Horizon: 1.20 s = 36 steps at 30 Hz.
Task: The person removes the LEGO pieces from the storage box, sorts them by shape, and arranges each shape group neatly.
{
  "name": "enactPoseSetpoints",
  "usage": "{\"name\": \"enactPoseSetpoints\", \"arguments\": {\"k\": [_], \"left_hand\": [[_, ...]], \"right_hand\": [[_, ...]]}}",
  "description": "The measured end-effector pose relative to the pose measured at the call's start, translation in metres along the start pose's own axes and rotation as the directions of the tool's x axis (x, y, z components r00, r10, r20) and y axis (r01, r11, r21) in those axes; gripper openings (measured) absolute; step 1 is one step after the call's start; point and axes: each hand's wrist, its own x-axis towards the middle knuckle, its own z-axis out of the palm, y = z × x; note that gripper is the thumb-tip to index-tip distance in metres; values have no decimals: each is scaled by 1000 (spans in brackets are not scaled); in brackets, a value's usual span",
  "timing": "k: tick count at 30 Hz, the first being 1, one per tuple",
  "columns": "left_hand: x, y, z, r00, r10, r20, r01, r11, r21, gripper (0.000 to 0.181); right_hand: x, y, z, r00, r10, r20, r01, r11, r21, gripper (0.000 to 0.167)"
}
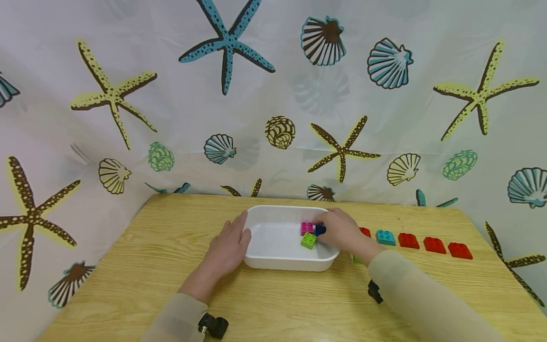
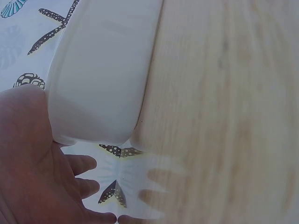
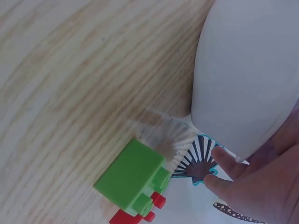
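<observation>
A white plastic tray (image 1: 273,263) stands on the wooden table. My left hand (image 1: 228,244) rests along its left end, fingers fairly straight outside the wall and thumb by the rim. My right hand (image 1: 339,230) reaches over the right end and pinches a dark blue toy building block (image 1: 320,230) between thumb and finger, inside the tray. Beside that block lie a pink block (image 1: 306,228) and a lime green block (image 1: 308,240). In the right wrist view two fingers (image 3: 226,163) hang outside the tray wall, while the pinching fingertips are hidden.
Right of the tray, a row holds a turquoise block (image 1: 385,237) and several red blocks (image 1: 434,245), one partly behind my right hand. A green block (image 3: 131,175) stands near the tray's right end. A curtain with starfish and shells (image 1: 256,109) hangs behind the table (image 1: 171,228).
</observation>
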Motion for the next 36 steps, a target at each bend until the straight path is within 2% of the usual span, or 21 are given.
{"name": "enactPoseSetpoints", "arguments": {"k": [10,17,26,36], "left_hand": [[-1,2,0,1000,-2,5,2,1000,-3,67],[-1,3,0,1000,-11,8,11,1000,-14,67],[-2,2,0,1000,-16,12,16,1000,-17,66],[-1,2,-1,1000,-10,19,10,1000,-12,65]], "right_hand": [[-2,-3,0,1000,19,-3,-19,1000,9,39],[-6,-3,-8,1000,12,-11,-12,1000,22,41],[-16,-2,-22,998,-17,-67,22,997,70,45],[-37,6,-43,992,-26,-122,53,973,226,45]]}}
